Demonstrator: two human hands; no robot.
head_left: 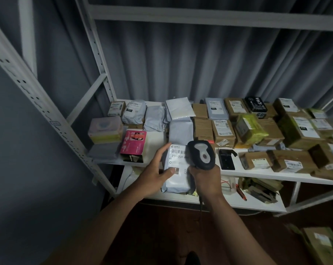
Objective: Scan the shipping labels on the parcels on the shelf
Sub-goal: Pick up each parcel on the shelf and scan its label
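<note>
At lower centre of the frame, the left hand [155, 175] pinches the grey soft plastic mailer parcel [176, 170] by its left edge, thumb on the white shipping label [178, 156]. It looks light, pliable and slippery, best supported along its edges. Its long axis runs top-to-bottom, label facing up. The right hand [206, 179] grips the dark grey handheld barcode scanner [201, 153], aimed at the label.

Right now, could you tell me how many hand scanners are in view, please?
1. The scanner is gripped in the right hand, held over the label of the grey parcel that the left hand holds. Others may be hidden among the parcels.
</note>
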